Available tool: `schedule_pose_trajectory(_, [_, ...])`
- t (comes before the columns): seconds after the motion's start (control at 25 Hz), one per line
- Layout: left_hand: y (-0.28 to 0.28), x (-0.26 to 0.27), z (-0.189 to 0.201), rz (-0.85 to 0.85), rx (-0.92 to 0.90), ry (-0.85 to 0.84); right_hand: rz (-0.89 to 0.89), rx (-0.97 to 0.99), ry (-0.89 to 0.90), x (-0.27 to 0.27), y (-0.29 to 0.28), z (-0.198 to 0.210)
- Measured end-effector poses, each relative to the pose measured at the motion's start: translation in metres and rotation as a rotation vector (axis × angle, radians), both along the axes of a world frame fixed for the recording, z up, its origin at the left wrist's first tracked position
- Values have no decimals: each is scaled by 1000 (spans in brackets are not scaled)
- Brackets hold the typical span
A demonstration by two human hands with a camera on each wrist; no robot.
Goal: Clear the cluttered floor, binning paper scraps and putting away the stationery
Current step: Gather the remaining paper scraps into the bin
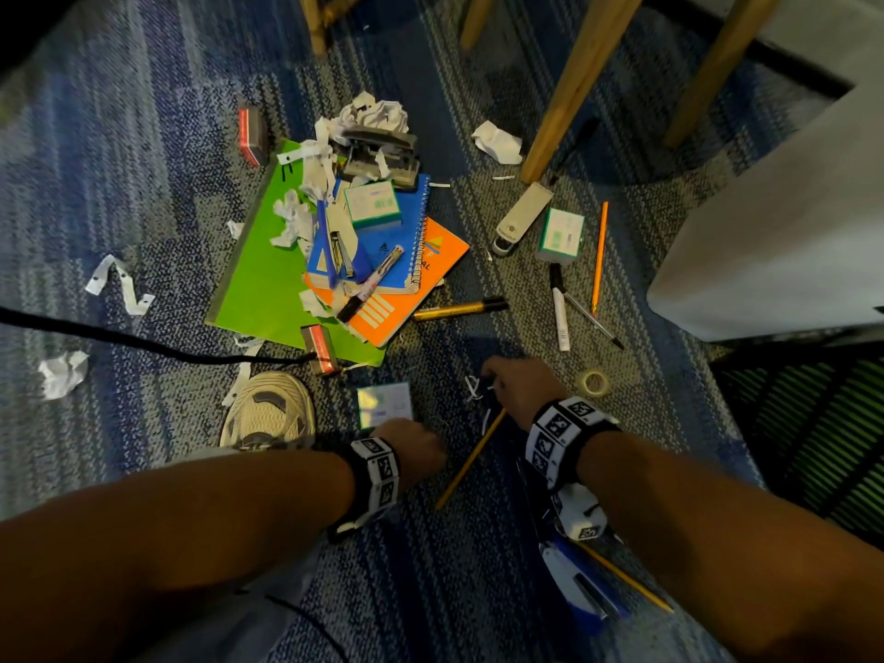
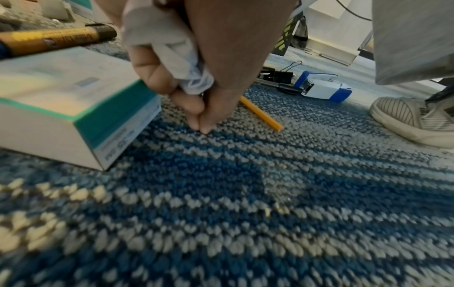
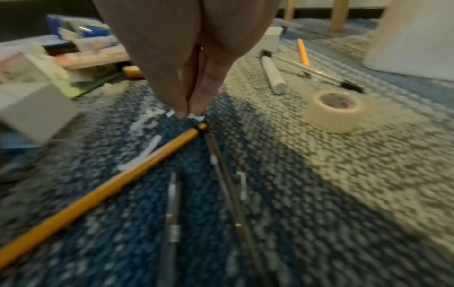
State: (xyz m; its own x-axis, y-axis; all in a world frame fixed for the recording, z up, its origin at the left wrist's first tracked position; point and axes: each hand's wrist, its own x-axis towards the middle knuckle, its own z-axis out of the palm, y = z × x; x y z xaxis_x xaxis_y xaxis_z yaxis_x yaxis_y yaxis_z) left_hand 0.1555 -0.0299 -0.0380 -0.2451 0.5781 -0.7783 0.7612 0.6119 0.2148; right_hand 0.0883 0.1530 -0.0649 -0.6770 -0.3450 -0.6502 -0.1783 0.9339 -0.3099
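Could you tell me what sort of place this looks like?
Probably an office or study room: patterned carpet, wooden furniture legs, and stationery such as notebooks and a hole punch strewn about.

The carpet (image 2: 221, 194) is rough looped cloth. On it the tape roll (image 3: 334, 110) looks smooth, translucent plastic. Near the tape roll, the chair legs (image 1: 579, 83) are matt wood; the scraps (image 3: 145, 120) are white paper.

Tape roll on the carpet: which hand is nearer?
Right. The right hand is just beside the tape roll, pinching a paper scrap off the carpet. The left hand is farther off, past the yellow pencil, holding crumpled paper.
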Motion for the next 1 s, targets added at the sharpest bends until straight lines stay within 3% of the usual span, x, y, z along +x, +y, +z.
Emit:
schedule_pose_trajectory(0.12, [-1, -4, -1, 9, 20, -18, 41, -92, 9, 14, -15, -4])
schedule_pose_trajectory(0.32, [4, -15, 1, 29, 14, -11, 156, -32, -15, 31, -9, -19])
schedule_pose_trajectory(0.48, [4, -17, -2, 46, 13, -30, 290, -212, 64, 46, 8, -34])
schedule_pose_trajectory(0.64, [8, -21, 4, 119, 28, -60, 362, -70, -52, 37, -2, -26])
schedule_pose_trajectory(0.72, [12, -27, 11, 188, 58, -46, 279, -5, -141, 21, -2, -15])
schedule_pose_trajectory(0.8, [22, -49, 27, 238, 119, 4, 124, -73, -94, 2, 12, 13])
schedule_pose_trajectory(1.0, [77, -149, 111, 485, 526, 228, -269, -321, 356, -45, 88, 136])
